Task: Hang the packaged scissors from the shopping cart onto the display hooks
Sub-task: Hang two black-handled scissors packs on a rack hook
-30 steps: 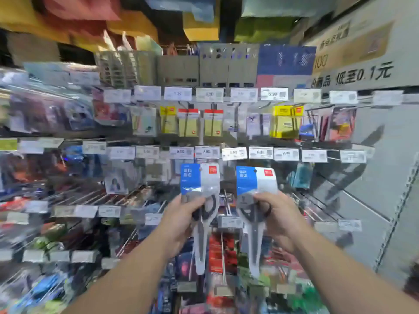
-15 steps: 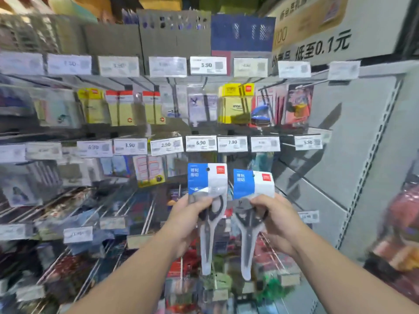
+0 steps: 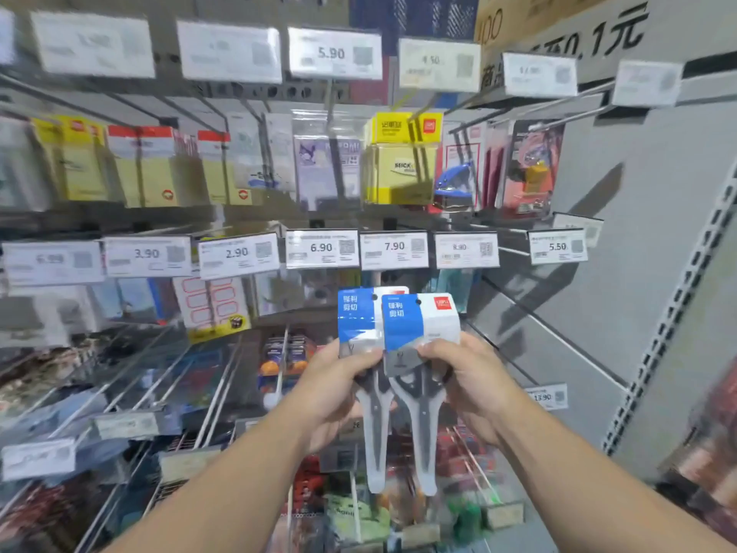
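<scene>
Two packs of scissors are held up in front of the shelf wall, side by side. The left pack (image 3: 357, 333) sits a little behind the right pack (image 3: 418, 333), and their blue and white cards overlap. Each card has a small hole near the top. The scissors point down, with pale covers over the blades.

The left hand (image 3: 339, 389) grips the left pack where the card meets the handles. The right hand (image 3: 474, 385) grips the right pack at the same spot. Both hands have fingers curled tight around their packs.

Just above the packs is a row of white price tags (image 3: 322, 248) on the ends of metal hooks (image 3: 217, 393). Higher up hang yellow sticky notes (image 3: 402, 169), a blue stapler pack (image 3: 454, 185) and more cards in clear bags. Long bare hooks stick out to the left of the hands. To the right is a plain grey panel (image 3: 622, 273) with slots down its side. The edges of the view are blurry.
</scene>
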{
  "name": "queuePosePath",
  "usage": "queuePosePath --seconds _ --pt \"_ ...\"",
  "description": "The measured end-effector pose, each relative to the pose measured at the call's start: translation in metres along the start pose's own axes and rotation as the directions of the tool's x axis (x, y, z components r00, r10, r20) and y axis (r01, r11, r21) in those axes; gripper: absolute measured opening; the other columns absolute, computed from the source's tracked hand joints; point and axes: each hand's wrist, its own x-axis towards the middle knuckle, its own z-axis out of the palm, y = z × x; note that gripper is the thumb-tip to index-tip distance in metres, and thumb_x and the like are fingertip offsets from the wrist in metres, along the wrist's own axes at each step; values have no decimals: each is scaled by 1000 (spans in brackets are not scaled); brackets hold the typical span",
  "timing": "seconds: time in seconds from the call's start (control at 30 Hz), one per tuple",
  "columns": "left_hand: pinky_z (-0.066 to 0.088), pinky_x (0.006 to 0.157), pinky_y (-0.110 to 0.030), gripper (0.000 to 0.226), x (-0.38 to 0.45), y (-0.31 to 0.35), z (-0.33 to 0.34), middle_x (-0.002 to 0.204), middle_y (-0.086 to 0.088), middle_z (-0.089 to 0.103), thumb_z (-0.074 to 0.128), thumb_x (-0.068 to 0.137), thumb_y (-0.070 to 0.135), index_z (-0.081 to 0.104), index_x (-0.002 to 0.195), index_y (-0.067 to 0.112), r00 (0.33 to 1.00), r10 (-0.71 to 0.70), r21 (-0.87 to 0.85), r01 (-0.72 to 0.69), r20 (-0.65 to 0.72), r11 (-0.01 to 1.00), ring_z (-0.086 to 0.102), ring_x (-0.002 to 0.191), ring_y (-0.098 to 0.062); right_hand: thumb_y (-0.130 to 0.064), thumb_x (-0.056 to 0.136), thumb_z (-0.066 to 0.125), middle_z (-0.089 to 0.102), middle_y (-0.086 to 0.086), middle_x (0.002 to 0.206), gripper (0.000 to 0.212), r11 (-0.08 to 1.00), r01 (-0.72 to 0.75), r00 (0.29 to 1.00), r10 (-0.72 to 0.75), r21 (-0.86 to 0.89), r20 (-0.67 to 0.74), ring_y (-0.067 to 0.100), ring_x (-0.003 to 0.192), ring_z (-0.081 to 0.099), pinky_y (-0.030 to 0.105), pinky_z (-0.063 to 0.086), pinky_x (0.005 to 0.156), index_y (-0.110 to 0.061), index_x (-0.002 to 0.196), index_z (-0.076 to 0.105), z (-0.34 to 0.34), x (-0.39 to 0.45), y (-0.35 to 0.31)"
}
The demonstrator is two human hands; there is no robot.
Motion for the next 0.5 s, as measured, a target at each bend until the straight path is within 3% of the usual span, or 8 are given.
queuePosePath --seconds 0.07,0.17,0.23,0.3,0.37,0.43,0.5 --pt "58 84 -57 26 8 -1 12 102 -15 77 58 93 -1 69 114 9 1000 9 17 -10 10 1000 72 84 -30 9 89 59 81 13 88 23 999 -1 1000 0 -36 -29 26 77 71 37 54 80 -4 101 75 -9 5 2" --pt "55 78 -42 28 28 -4 32 101 -14 78 56 87 -6 73 104 9 996 67 82 -62 -58 995 67 81 -28 7 89 62 81 18 97 24 1000 -12 998 10 -23 -68 33 84 72 55 55 92 -6 105 75 -23 14 5" --pt "56 78 -39 25 42 -1 46 102 -17 78 57 87 -4 73 104 6 986 114 44 -109 -125 993 71 85 -29 7 88 64 80 20 98 24 1000 -4 995 2 -19 -97 34 86 72 58 53 97 -5 104 75 -36 23 5" --pt "58 82 -47 16 54 4 64 101 -20 77 65 89 5 71 104 3 971 161 18 -160 -177 987 72 87 -31 7 87 65 80 21 99 23 999 16 995 -20 -34 -96 34 87 72 56 54 97 -4 105 75 -51 30 5" --pt "58 76 -49 15 68 5 78 90 -16 78 76 84 17 72 93 6 950 224 89 -210 -215 974 72 78 -29 7 87 65 81 18 97 23 999 45 996 -47 -29 -77 30 84 75 49 59 90 -4 105 75 -65 36 5" --pt "57 67 -43 29 80 4 91 79 -8 76 82 75 33 71 87 9 930 268 170 -230 -252 958 69 67 -24 9 88 64 82 8 87 24 996 91 994 -92 -22 -56 18 71 75 30 59 72 -6 104 74 -78 43 0" --pt "58 62 -42 35 89 2 104 75 -10 76 81 70 42 73 85 11 917 287 203 -236 -278 950 70 63 -26 17 88 60 77 -3 71 32 990 135 990 -136 -31 -32 3 52 66 15 50 50 -9 106 69 -89 51 -7"
